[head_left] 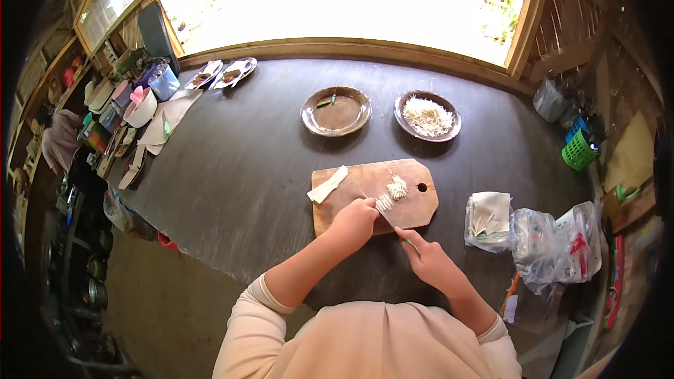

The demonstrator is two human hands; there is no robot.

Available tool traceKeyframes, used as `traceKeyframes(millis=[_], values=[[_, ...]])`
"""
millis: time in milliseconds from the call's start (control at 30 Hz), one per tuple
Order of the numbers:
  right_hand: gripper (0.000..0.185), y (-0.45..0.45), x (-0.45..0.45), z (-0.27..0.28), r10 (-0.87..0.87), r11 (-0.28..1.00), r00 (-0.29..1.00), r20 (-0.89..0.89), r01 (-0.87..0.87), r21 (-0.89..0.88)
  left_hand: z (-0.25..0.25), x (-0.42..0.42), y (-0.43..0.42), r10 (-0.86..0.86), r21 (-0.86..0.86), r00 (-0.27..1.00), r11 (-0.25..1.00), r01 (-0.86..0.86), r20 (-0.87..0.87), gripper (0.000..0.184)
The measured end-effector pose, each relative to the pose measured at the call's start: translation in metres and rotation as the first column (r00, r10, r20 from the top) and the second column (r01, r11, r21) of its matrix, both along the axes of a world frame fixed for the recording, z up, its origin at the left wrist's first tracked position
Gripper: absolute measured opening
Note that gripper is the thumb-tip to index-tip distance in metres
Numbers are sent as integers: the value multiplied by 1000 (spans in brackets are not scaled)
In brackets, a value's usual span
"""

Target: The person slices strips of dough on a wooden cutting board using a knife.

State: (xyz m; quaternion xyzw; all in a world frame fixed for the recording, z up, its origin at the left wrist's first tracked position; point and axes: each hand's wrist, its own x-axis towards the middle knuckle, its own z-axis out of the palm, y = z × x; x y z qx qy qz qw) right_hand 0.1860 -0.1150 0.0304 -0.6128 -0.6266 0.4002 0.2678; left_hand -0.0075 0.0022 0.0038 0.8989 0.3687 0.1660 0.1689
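My left hand (357,220) is closed on a pale, finely cut food piece (383,203) on the wooden cutting board (344,217). In my right hand (423,255) is a knife (388,222) with a green handle, its blade beside the cut piece and near my left fingertips. A small heap of pale shreds (397,187) lies on the board to the right of the blade. Toward the board's upper left corner rests a flat whitish piece (328,184).
Beyond the board stand a brown plate (337,126) with small green pieces and a brown bowl (427,137) of pale shreds. Plastic bags (537,242) lie at the right, near a green basket (579,151). Cups and containers (140,107) crowd the left edge.
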Motion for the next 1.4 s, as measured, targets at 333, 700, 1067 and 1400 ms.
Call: traceKeyframes(millis=[333,700,1067,1400], values=[[34,-3,1,16,0,1000,999,-32,-1,-28,-6,-1,3,-17,5,1000,1000,17,-13,11],[34,0,0,-4,7,989,999,-40,-1,147,-4,-1,3,-22,-2,999,1000,22,36,10],[33,4,-5,-7,-8,995,1000,15,7,96,-4,0,5,-33,-12,999,999,33,-13,13],[35,0,3,-9,-11,998,998,-58,14,58,-3,-1,3,-22,-44,999,999,21,-27,12]])
